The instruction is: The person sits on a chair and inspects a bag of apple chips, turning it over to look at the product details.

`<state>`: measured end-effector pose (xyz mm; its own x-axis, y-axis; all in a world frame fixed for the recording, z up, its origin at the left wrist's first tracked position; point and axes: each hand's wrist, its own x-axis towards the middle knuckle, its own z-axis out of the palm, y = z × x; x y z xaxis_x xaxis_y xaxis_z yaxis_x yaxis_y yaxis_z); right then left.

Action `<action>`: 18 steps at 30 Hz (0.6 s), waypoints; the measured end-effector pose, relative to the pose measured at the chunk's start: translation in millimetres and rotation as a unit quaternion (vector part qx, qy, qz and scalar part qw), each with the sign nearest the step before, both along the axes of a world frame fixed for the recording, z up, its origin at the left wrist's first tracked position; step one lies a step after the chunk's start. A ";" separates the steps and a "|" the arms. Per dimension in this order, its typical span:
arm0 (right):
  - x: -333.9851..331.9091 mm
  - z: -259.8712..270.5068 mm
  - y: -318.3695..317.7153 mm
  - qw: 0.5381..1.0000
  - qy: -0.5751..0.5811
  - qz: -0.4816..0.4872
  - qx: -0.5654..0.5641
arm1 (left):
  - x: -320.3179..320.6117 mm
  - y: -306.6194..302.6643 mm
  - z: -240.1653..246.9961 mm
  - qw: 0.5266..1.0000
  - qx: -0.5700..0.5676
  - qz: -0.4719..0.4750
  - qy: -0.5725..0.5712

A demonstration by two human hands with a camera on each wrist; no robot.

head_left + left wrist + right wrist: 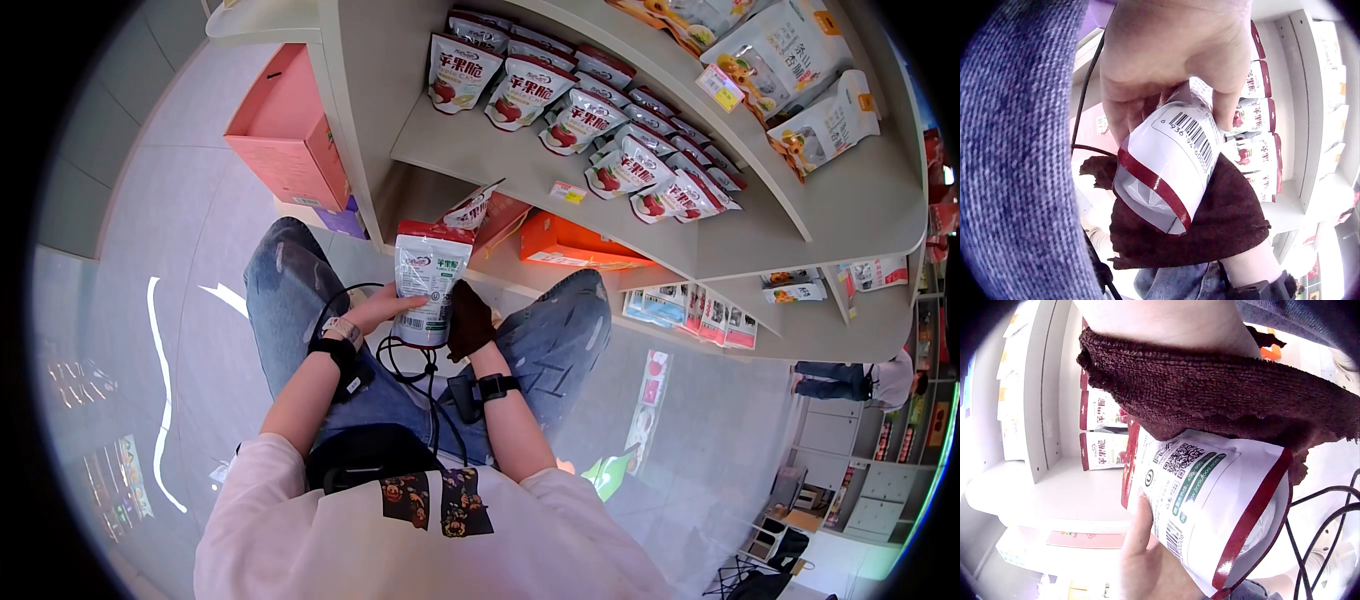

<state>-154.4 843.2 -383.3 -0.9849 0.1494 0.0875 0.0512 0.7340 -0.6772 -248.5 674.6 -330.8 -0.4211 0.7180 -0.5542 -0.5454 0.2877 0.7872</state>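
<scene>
White, red-trimmed foil snack pouch [428, 285] sits upright over the knees below the white shop shelf [480, 160], left hand [375, 305] fingers clamped on it, likely bracing it against the dark brown knit cloth [1222, 394] covering the right hand [474, 335], whose fingers are hidden, can't tell.

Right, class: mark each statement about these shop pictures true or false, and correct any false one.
1. The left hand grips a white pouch with red trim. True.
2. The right hand holds a yellow sponge against the pouch. False: a dark brown cloth covers it and lies against the pouch.
3. A barcode is printed on the pouch. True.
4. The shelf beyond the hands is bare. False: rows of snack packets lie on it.
5. The person wears black trousers. False: they wear blue jeans.
</scene>
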 end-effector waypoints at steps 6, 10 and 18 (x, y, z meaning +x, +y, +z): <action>-1.0 -10.7 -0.1 0.998 -0.013 -0.012 -0.064 | 1.0 0.0 0.8 1.000 -0.004 0.010 0.004; 1.6 -12.7 2.3 1.000 0.018 0.007 -0.016 | 2.4 1.3 8.7 1.000 -0.004 0.018 0.001; 0.2 -26.5 3.0 1.000 0.012 0.014 -0.022 | 1.0 0.9 10.0 1.000 -0.002 0.003 -0.002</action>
<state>-154.2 846.2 -409.8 -0.9865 0.1253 0.1054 0.0136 0.7044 -0.7097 -247.5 675.5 -320.7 -0.4222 0.7139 -0.5586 -0.5508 0.2874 0.7836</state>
